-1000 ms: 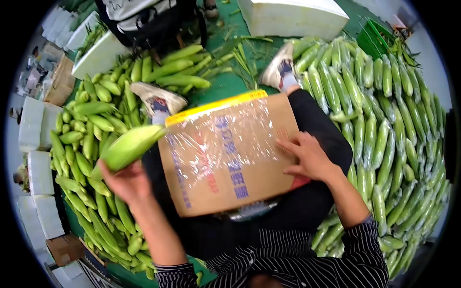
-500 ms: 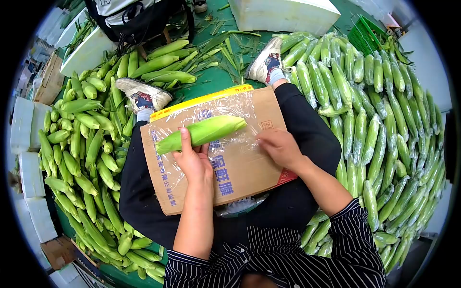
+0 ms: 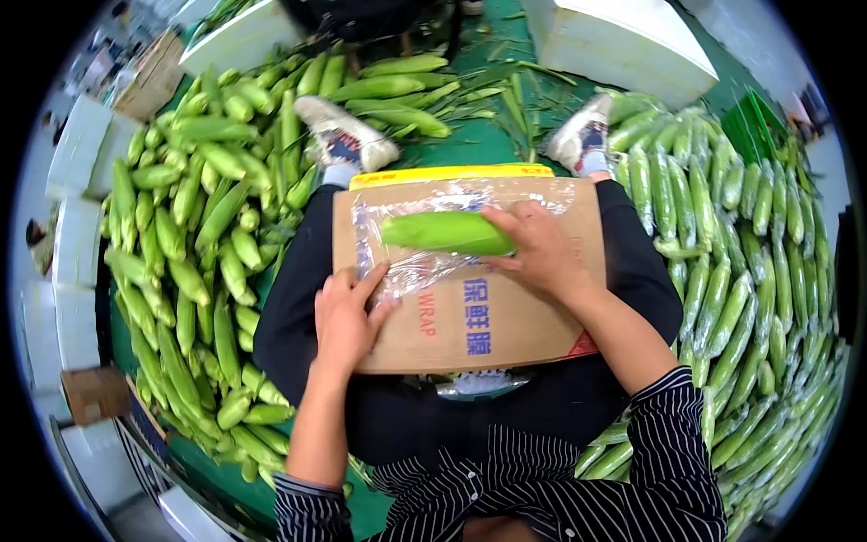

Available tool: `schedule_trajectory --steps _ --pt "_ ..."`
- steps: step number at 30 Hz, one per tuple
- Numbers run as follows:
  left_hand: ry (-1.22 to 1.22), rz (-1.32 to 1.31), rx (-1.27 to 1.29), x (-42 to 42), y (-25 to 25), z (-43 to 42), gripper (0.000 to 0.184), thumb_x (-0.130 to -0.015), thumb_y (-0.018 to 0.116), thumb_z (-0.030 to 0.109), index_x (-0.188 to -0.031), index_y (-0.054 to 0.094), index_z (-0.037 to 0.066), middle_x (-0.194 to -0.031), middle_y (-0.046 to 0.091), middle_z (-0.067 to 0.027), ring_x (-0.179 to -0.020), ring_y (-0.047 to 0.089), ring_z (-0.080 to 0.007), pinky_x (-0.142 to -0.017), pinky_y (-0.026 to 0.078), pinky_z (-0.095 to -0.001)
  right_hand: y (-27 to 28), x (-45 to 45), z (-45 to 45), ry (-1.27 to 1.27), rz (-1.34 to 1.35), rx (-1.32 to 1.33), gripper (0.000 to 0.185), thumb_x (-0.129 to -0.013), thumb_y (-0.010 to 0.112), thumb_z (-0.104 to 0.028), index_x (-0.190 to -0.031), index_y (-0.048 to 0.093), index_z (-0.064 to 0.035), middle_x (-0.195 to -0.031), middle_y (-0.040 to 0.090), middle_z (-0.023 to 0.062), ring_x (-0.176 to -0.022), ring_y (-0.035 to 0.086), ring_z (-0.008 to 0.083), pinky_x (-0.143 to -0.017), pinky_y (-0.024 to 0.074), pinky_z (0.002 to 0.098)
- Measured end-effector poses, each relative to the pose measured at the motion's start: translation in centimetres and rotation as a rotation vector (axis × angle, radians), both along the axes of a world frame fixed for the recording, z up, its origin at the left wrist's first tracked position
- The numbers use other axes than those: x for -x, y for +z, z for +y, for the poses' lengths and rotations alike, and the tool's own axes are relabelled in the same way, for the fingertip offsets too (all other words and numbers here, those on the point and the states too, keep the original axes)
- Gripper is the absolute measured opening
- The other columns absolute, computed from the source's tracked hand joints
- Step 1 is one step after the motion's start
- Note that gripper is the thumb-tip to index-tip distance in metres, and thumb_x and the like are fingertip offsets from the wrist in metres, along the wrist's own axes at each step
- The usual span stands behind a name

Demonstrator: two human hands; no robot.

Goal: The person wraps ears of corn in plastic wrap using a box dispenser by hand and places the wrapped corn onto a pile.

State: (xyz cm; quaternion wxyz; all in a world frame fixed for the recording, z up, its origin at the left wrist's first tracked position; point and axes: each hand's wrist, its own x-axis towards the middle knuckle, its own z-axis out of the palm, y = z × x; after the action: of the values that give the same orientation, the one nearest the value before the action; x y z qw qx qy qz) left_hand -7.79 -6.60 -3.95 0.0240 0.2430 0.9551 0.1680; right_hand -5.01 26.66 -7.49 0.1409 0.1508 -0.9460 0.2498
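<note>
An ear of corn in green husk (image 3: 442, 232) lies sideways on clear plastic film (image 3: 411, 275) over a cardboard box (image 3: 397, 348) on my lap. My right hand (image 3: 533, 248) grips the corn's right end between thumb and fingers. At the lower left edge of the film is my left hand (image 3: 348, 312), its thumb and index finger apart; whether it pinches the film is hard to tell. A yellow strip (image 3: 452, 172) runs along the box's far edge.
Unwrapped corn (image 3: 181, 271) is heaped at my left, and film-wrapped corn (image 3: 722, 271) at my right. White foam boxes (image 3: 623, 45) stand ahead and along the left. A green basket (image 3: 751, 126) sits at the far right. Loose husks lie beyond my shoes.
The corn has come from the left heap onto the film. My left hand has let it go and moved to the film's near left; my right hand has taken its right end.
</note>
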Motion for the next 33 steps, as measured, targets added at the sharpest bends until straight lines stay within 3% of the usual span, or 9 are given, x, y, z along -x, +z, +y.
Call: schedule_trajectory --steps 5,10,14,15,21,24,26,29,33 --pt "0.017 0.391 0.033 2.4 -2.2 -2.3 0.021 -0.097 0.069 0.01 -0.118 0.073 0.01 -0.076 0.064 -0.01 -0.071 0.065 -0.0278 -0.07 0.053 -0.0336 4.1 0.3 -1.0 -0.027 -0.142 -0.216 0.077 -0.076 0.089 -0.036 -0.147 0.058 -0.0282 -0.1 0.063 0.0148 -0.097 0.065 0.0343 -0.08 0.0553 0.0452" --pt "0.309 0.218 -0.733 -3.2 -2.1 1.7 0.016 -0.101 0.061 -0.002 -0.114 0.069 -0.001 -0.11 0.076 -0.0178 -0.098 0.075 -0.0365 -0.085 0.059 -0.0418 6.2 -4.5 -2.1 0.11 -0.431 -0.203 0.077 -0.081 0.083 -0.045 -0.151 0.054 -0.0277 -0.094 0.064 0.0154 -0.091 0.068 0.0351 -0.077 0.0575 0.0468" --pt "-0.14 0.193 -0.436 -6.7 -1.9 6.1 0.028 -0.097 0.068 0.014 -0.123 0.068 0.001 -0.126 0.07 -0.0173 -0.12 0.066 -0.0367 -0.106 0.048 -0.0513 5.8 -6.7 -3.5 0.142 -0.441 -0.208 0.076 -0.081 0.081 -0.051 -0.147 0.058 -0.0228 -0.094 0.065 0.0137 -0.089 0.069 0.0337 -0.072 0.0561 0.0461" --pt "-0.145 0.089 -0.399 -5.7 -1.6 6.7 0.044 -0.09 0.074 0.028 -0.127 0.069 0.005 -0.131 0.068 -0.0156 -0.128 0.06 -0.0382 -0.114 0.039 -0.0536 6.1 -5.9 -3.2 0.14 -0.17 -0.237 0.071 -0.082 0.081 -0.049 -0.143 0.06 -0.0189 -0.097 0.065 0.0116 -0.09 0.068 0.0317 -0.077 0.055 0.0444" --pt "-0.03 0.562 -0.013 11.1 0.6 15.7 0.039 -0.093 0.069 0.034 -0.123 0.072 0.009 -0.138 0.06 -0.0152 -0.132 0.052 -0.0347 -0.111 0.039 -0.0537 6.8 -0.7 -2.0 0.016 -0.009 -0.258 0.071 -0.084 0.078 -0.048 -0.139 0.06 -0.0061 -0.132 0.062 0.0143 -0.121 0.062 0.0326 -0.098 0.0518 0.0416" --pt "-0.053 0.119 -0.153 11.8 4.5 18.2 0.03 -0.091 0.071 0.028 -0.113 0.071 0.008 -0.104 0.071 -0.0182 -0.104 0.065 -0.0392 -0.098 0.047 -0.0522 4.8 2.4 -0.9 -0.074 -0.073 -0.432 0.091 -0.075 0.083 -0.055 -0.143 0.055 -0.0031 -0.141 0.058 0.0178 -0.131 0.056 0.0321 -0.107 0.0473 0.0457" --pt "-0.196 -0.089 -0.433 8.9 1.3 16.7 0.038 -0.089 0.066 0.013 -0.126 0.065 0.005 -0.119 0.068 -0.0232 -0.114 0.063 -0.0437 -0.106 0.045 -0.0554 3.4 5.3 1.6 -0.084 -0.229 -0.303 0.09 -0.075 0.084 -0.055 -0.142 0.057 -0.0009 -0.14 0.058 0.0223 -0.122 0.062 0.0358 -0.102 0.0508 0.0469" --pt "-0.481 0.418 -0.027 5.4 0.2 14.5 0.061 -0.081 0.07 0.014 -0.141 0.06 0.009 -0.146 0.062 -0.0106 -0.141 0.053 -0.0297 -0.12 0.033 -0.0569 3.6 6.7 3.1 0.047 -0.386 -0.158 0.084 -0.081 0.079 -0.059 -0.135 0.061 0.0032 -0.129 0.065 0.0283 -0.111 0.067 0.042 -0.099 0.0532 0.0503" --pt "-0.574 0.723 -0.064 5.8 0.1 12.7 0.057 -0.086 0.066 0.022 -0.143 0.059 0.016 -0.136 0.065 -0.0044 -0.123 0.062 -0.017 -0.107 0.045 -0.0411 6.0 3.1 1.7 0.099 -0.617 0.099 0.084 -0.088 0.069 -0.068 -0.128 0.066 0.0061 -0.118 0.069 0.0333 -0.109 0.067 0.0465 -0.1 0.0516 0.0534"
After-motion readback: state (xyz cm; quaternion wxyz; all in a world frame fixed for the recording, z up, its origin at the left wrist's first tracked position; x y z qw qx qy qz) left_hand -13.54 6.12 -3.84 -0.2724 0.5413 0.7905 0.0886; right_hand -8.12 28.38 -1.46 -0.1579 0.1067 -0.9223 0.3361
